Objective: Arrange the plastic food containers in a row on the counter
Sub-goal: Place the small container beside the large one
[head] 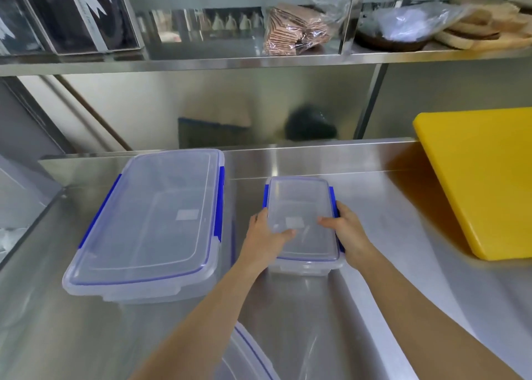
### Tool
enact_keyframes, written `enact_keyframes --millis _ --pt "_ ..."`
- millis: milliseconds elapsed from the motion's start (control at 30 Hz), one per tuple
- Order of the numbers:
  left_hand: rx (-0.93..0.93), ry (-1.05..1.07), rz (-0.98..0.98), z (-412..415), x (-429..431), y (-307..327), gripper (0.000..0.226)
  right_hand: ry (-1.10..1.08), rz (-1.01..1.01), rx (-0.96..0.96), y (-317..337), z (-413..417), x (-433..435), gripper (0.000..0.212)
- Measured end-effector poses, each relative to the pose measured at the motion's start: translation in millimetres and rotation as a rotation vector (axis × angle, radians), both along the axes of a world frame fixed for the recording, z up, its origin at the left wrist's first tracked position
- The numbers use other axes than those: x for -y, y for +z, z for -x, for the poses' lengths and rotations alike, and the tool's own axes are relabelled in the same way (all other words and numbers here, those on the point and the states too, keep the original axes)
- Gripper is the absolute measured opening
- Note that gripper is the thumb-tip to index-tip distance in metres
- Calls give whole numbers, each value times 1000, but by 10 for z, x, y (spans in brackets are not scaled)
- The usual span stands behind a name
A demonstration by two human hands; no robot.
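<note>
1. The large container (149, 221) sits lidded on the steel counter (374, 264).
2. Just beside it, the left hand (266, 240) and right hand (349, 231) grip the small container (302, 207) by its sides.
3. A yellow cutting board (483, 178) lies near, at the right.
4. A third container's rim (250, 353) shows at the bottom edge.

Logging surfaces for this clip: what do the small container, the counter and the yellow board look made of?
Small container: translucent plastic, frosted lid, blue clips; the counter shows through it. Both hands hold it: left hand, right hand. Counter: likely stainless steel, brushed, with soft reflections. Yellow board: opaque, matte, probably plastic.
</note>
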State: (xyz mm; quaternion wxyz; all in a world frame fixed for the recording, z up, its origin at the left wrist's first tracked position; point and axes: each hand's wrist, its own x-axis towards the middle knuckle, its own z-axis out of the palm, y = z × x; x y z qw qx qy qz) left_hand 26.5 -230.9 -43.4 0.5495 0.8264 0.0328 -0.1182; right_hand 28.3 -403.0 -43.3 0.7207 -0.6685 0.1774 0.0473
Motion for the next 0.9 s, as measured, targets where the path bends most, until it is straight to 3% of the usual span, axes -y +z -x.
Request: enact_keyframes --millis 133,433,567,667,800,900 --pt "17 -17 -325 -234 50 -86 88 51 32 24 -25 -331 -73 39" --pt "68 92 -611 -505 -49 -140 81 160 174 45 -38 -753 -327 31" --pt "218 5 -776 -482 -131 9 66 56 451 90 -55 -676 -431 29" --pt "262 -84 -740 -333 -175 163 58 -11 632 199 -34 -449 -487 42" --pt "296 -112 -657 34 -327 344 53 74 614 289 44 35 -656 54" --pt "260 -138 -629 360 -496 424 51 110 741 353 60 373 -780 55"
